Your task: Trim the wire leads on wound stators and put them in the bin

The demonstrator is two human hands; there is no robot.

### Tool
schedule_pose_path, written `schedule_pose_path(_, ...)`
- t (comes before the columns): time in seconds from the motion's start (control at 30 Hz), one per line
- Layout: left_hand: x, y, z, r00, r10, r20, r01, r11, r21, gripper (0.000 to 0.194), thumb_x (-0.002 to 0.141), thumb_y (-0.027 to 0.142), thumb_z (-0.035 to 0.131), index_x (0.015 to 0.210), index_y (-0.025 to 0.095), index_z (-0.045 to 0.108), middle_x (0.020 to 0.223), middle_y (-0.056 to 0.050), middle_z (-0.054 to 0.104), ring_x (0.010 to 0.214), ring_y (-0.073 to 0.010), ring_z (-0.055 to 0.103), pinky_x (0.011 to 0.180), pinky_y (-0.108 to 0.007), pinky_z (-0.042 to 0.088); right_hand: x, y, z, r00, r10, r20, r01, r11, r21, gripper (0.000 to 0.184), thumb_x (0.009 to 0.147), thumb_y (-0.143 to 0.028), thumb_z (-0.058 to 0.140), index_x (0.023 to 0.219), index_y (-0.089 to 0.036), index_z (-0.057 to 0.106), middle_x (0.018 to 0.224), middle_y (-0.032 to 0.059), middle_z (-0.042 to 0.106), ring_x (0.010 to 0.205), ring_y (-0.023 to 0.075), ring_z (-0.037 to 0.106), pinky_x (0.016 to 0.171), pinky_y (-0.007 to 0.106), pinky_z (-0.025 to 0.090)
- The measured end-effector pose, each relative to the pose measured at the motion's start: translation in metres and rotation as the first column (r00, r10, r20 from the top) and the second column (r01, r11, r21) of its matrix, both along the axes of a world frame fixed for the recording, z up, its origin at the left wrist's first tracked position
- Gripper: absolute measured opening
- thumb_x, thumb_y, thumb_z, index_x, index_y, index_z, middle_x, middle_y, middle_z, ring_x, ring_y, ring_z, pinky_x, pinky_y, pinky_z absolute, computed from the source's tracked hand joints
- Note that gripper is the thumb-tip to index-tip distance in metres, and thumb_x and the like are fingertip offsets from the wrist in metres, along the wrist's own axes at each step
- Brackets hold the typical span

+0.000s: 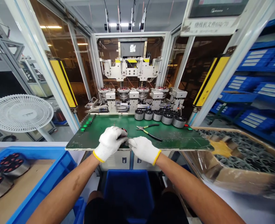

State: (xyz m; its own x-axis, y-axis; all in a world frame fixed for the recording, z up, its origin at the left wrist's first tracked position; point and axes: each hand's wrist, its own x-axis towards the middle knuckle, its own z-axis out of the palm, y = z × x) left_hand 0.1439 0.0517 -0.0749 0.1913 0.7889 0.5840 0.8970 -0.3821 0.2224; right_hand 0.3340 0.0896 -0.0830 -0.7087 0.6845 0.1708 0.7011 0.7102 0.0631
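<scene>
Both my hands wear white gloves with yellow cuffs and meet at the near edge of the green work mat (174,140). My left hand (109,141) is closed over a round wound stator (124,132), whose dark top with red copper winding shows just behind the fingers. My right hand (144,149) is closed with its fingertips pinched against the same stator from the right; what they pinch is too small to make out.
Yellow-handled cutting pliers (148,131) lie on the mat behind my right hand. Several grey stator cores (159,115) stand in a row before the winding machine (137,93). A blue bin with wound stators (11,165) sits left, a bagged box of cores (242,155) right, a fan (20,112) far left.
</scene>
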Motion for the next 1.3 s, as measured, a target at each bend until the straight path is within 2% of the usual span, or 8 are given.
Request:
schedule_pose_path(0.13, -0.017, -0.009, -0.001, 0.984, 0.166, 0.070, -0.170, 0.985, 0.044, 0.036, 0.071, 0.051, 0.067, 0.091, 0.021, 0.069, 0.096, -0.007, 0.069, 0.096, -0.0256, 0.059, 0.088, -0.042, 0.045, 0.020, -0.035, -0.007, 0.923, -0.150, -0.355, 0.192, 0.977, 0.087, 0.045, 0.097, -0.028, 0.020, 0.127, -0.020, 0.052, 0.117, 0.0113, 0.063, 0.102, 0.0219, 0.060, 0.085, 0.033, 0.045)
schedule_pose_path(0.33, -0.022, 0.022, -0.006, 0.995, 0.014, 0.103, 0.018, 0.953, -0.302, 0.086, 0.053, 0.044, 0.077, 0.131, 0.028, 0.046, 0.129, -0.007, 0.056, 0.116, -0.0317, 0.053, 0.093, -0.045, 0.045, -0.031, -0.082, -0.031, 0.947, 0.289, -0.140, -0.257, 0.944, 0.206, 0.051, 0.093, -0.038, 0.026, 0.143, -0.030, 0.032, 0.143, 0.0080, 0.043, 0.078, 0.0178, 0.061, 0.063, 0.029, 0.046)
schedule_pose_path(0.6, -0.012, 0.029, -0.017, 0.957, 0.030, 0.287, 0.074, 0.936, -0.343, 0.071, 0.058, 0.033, 0.071, 0.125, 0.025, 0.050, 0.114, -0.006, 0.064, 0.101, -0.0257, 0.063, 0.087, -0.035, 0.050, -0.053, -0.018, -0.030, 0.944, -0.266, -0.195, 0.304, 0.930, 0.208, 0.048, 0.096, -0.027, 0.020, 0.143, -0.024, 0.030, 0.151, 0.0124, 0.027, 0.076, 0.0168, 0.061, 0.066, 0.029, 0.045)
schedule_pose_path(0.73, -0.009, 0.024, -0.011, 0.961, 0.097, 0.260, 0.007, 0.928, -0.373, 0.072, 0.055, 0.039, 0.072, 0.123, 0.028, 0.051, 0.115, -0.005, 0.064, 0.102, -0.0290, 0.063, 0.086, -0.038, 0.050, -0.056, -0.024, -0.028, 0.870, -0.403, -0.285, 0.456, 0.878, 0.149, 0.044, 0.097, -0.025, 0.020, 0.135, -0.018, 0.040, 0.134, 0.0170, 0.048, 0.083, 0.0189, 0.062, 0.069, 0.028, 0.046)
schedule_pose_path(0.9, -0.007, 0.022, -0.005, 0.959, 0.128, 0.253, -0.014, 0.913, -0.408, 0.069, 0.055, 0.040, 0.072, 0.121, 0.031, 0.052, 0.114, -0.003, 0.065, 0.101, -0.0280, 0.063, 0.086, -0.038, 0.050, -0.055, -0.028, -0.011, 0.814, -0.480, -0.327, 0.475, 0.874, -0.099, 0.029, 0.093, -0.022, 0.031, 0.099, -0.014, 0.058, 0.087, 0.0133, 0.060, 0.078, 0.0233, 0.061, 0.067, 0.032, 0.045)
schedule_pose_path(1.0, -0.006, 0.022, -0.005, 0.955, 0.150, 0.255, -0.030, 0.907, -0.420, 0.070, 0.054, 0.040, 0.072, 0.121, 0.032, 0.053, 0.114, -0.002, 0.065, 0.102, -0.0277, 0.063, 0.085, -0.036, 0.050, -0.047, -0.016, 0.000, 0.765, -0.462, -0.448, 0.207, 0.836, -0.508, 0.028, 0.092, -0.028, 0.036, 0.081, -0.014, 0.057, 0.074, 0.0070, 0.057, 0.065, 0.0158, 0.056, 0.061, 0.026, 0.044)
schedule_pose_path(1.1, -0.007, 0.022, -0.008, 0.953, 0.140, 0.268, -0.017, 0.911, -0.413, 0.070, 0.054, 0.038, 0.072, 0.121, 0.032, 0.052, 0.113, -0.001, 0.066, 0.100, -0.0268, 0.063, 0.084, -0.035, 0.050, -0.037, -0.004, 0.005, 0.760, -0.435, -0.483, -0.014, 0.733, -0.680, 0.037, 0.094, -0.029, 0.027, 0.077, -0.015, 0.057, 0.061, 0.0014, 0.051, 0.046, 0.0093, 0.044, 0.048, 0.021, 0.039)
schedule_pose_path(1.3, -0.011, 0.025, -0.013, 0.944, 0.118, 0.308, 0.013, 0.920, -0.391, 0.071, 0.052, 0.039, 0.074, 0.119, 0.033, 0.053, 0.107, 0.001, 0.067, 0.096, -0.0256, 0.065, 0.080, -0.032, 0.051, -0.013, -0.007, 0.017, 0.913, -0.182, -0.365, 0.107, 0.970, -0.218, 0.024, 0.089, -0.028, 0.039, 0.094, -0.017, 0.060, 0.094, 0.0102, 0.063, 0.081, 0.0185, 0.060, 0.071, 0.028, 0.045)
